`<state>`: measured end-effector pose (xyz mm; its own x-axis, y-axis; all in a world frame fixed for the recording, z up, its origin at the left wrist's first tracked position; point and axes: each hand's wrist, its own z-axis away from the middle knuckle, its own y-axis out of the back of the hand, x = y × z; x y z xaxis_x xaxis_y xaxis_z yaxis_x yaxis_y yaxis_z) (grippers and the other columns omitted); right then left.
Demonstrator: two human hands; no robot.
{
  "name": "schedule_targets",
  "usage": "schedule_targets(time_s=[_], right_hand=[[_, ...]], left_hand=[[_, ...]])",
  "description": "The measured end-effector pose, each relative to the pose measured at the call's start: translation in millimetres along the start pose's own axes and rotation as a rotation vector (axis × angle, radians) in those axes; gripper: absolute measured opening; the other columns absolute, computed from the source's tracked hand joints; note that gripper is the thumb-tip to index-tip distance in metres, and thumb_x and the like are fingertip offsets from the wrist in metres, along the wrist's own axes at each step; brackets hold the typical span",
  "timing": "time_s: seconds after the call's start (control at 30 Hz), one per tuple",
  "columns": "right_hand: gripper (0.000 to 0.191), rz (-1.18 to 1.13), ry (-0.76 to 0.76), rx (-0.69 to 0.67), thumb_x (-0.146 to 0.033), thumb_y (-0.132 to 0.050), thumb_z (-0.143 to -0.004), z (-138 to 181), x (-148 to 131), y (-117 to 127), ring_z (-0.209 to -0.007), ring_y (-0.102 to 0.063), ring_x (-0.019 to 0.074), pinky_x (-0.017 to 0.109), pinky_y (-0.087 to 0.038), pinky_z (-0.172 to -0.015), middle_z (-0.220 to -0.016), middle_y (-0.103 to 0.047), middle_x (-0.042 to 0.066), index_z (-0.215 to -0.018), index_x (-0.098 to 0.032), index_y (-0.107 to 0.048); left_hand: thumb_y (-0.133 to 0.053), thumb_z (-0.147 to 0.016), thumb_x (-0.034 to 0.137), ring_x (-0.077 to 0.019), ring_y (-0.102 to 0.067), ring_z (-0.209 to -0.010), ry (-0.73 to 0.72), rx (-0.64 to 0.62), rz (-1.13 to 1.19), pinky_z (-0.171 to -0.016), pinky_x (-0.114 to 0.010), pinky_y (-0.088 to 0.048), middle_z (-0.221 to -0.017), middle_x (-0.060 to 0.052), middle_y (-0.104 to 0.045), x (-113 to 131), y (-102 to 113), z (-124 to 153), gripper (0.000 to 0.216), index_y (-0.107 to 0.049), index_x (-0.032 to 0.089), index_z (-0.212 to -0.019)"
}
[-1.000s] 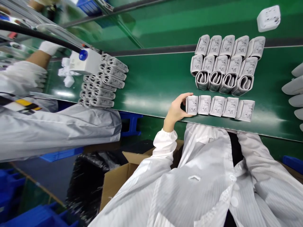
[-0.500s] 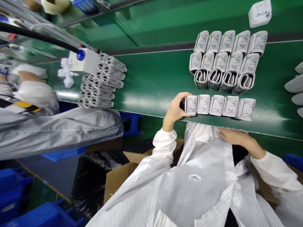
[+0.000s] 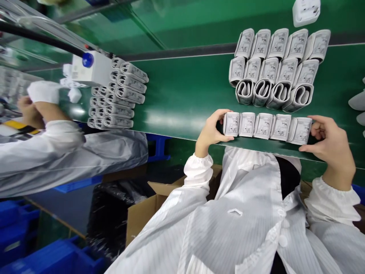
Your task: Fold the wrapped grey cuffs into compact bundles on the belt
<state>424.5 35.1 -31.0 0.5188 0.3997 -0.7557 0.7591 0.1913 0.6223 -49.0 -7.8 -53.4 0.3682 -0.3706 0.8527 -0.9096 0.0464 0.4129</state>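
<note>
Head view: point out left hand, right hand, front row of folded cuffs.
left hand (image 3: pixel 212 132): head view, middle of the hand
right hand (image 3: pixel 330 144): head view, middle of the hand
front row of folded cuffs (image 3: pixel 262 126): head view, printed face of the middle cuff

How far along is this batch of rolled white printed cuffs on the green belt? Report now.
Done: a block of rolled white cuffs sits in neat rows up the green belt. In hand: the left hand and right hand bracket a row of five cuffs. Left: that row lies apart from the block.
</note>
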Motion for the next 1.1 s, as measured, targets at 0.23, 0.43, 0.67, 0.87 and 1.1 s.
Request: schedule_targets(time_s=[0.23, 0.43, 0.67, 0.87, 1.1], right_hand=[[0.102, 0.096, 0.080, -0.032, -0.094, -0.083, -0.091, -3.3, -14.2, -1.9, -0.067, -0.056, 0.0194, 0.037, -0.048, -0.061, -0.084, -0.059, -0.004, -0.165, -0.027, -0.065], [0.101, 0.131, 0.100, -0.021, -0.095, -0.080, -0.093, -5.4, -14.5, -1.2, -0.065, -0.057, 0.0197, 0.036, -0.049, -0.060, -0.084, -0.061, -0.003, -0.165, -0.026, -0.066], [0.098, 0.151, 0.109, -0.012, -0.091, -0.083, -0.094, -7.5, -16.1, -3.3, -0.065, -0.058, 0.0197, 0.036, -0.049, -0.061, -0.085, -0.063, -0.002, -0.163, -0.024, -0.067], [0.095, 0.125, 0.084, -0.024, -0.085, -0.088, -0.093, -7.2, -17.5, -1.8, -0.067, -0.059, 0.0196, 0.036, -0.046, -0.063, -0.086, -0.065, -0.002, -0.160, -0.022, -0.067], [0.095, 0.112, 0.014, -0.005, -0.082, -0.095, -0.087, -3.8, -12.2, -5.1, -0.069, -0.060, 0.0195, 0.035, -0.046, -0.064, -0.087, -0.066, -0.004, -0.154, -0.023, -0.063]], left_hand=[[-0.102, -0.079, 0.077, -0.0379, -0.081, -0.131, -0.054, -0.022, -0.033, -0.107, -0.052, -0.069, -0.153, -0.015, -0.076, 7.9, 1.6, -0.9, 0.102, -0.063, 0.033, -0.162], [-0.099, -0.080, 0.082, -0.0367, -0.080, -0.130, -0.097, 0.011, -0.071, -0.105, -0.050, -0.068, -0.149, -0.014, -0.074, 2.4, 1.0, 2.3, 0.103, -0.061, 0.032, -0.161], [-0.098, -0.082, 0.082, -0.0409, -0.076, -0.143, -0.048, -0.003, -0.053, -0.120, -0.056, -0.065, -0.156, -0.014, -0.071, -1.9, 1.5, 4.0, 0.106, -0.056, 0.034, -0.166], [-0.099, -0.083, 0.079, -0.0427, -0.075, -0.145, -0.043, -0.019, -0.042, -0.121, -0.059, -0.065, -0.162, -0.016, -0.069, 3.5, 2.1, 0.3, 0.105, -0.055, 0.034, -0.166], [-0.098, -0.080, 0.084, -0.0433, -0.075, -0.146, 0.005, 0.003, -0.059, -0.119, -0.060, -0.067, -0.162, -0.016, -0.069, 1.3, 0.4, 1.3, 0.108, -0.057, 0.033, -0.165]])
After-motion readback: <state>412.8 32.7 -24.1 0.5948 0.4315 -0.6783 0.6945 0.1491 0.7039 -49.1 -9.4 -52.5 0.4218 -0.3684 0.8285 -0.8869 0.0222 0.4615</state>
